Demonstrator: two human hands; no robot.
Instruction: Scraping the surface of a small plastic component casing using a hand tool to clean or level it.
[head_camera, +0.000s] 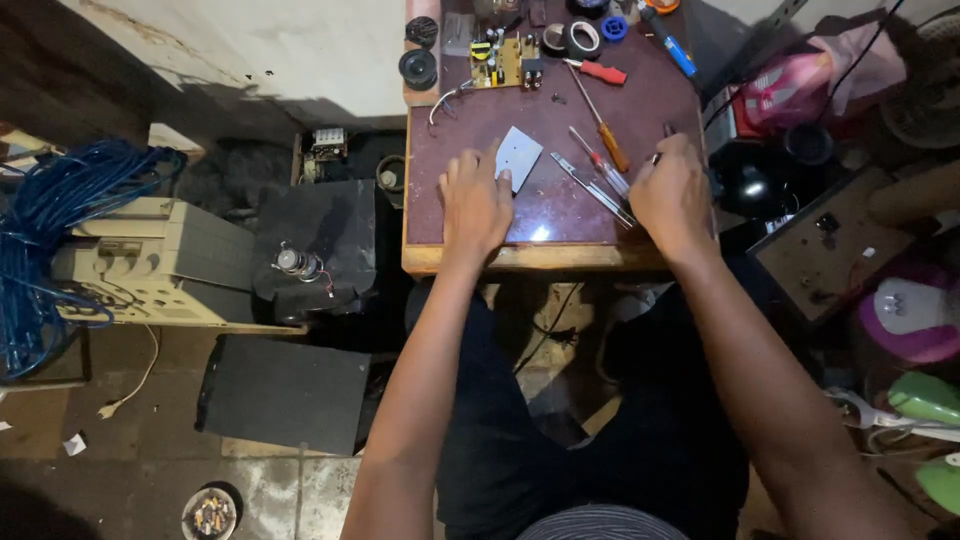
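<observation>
Hands over a small maroon worktop seen from above, person seated with dark trousers below. Left hand lies flat, palm down, fingers loosely spread, fingertips touching the lower left edge of a pale grey square plate that sits tilted near the worktop centre; nothing gripped. Right hand at the 3 o'clock edge of the worktop, fingers curled around a thin dark tool whose tip pokes out at 12 o'clock from the knuckles; cannot tell what kind of tool it is. Between the hands, a cluster of slim screwdrivers lying diagonal, just beside the right hand, and an orange-handled screwdriver at 1 o'clock of the plate. Further toward 12 o'clock: a green circuit board with yellow parts, a red-handled tool, a blue-handled screwdriver, a roll of tape, a small blue ring. Black round speaker at the 11 o'clock corner. At 9 o'clock of the worktop, on the floor: black box with a metal part on top, beige casing, coil of blue cable. Pink clutter at 2 o'clock.
</observation>
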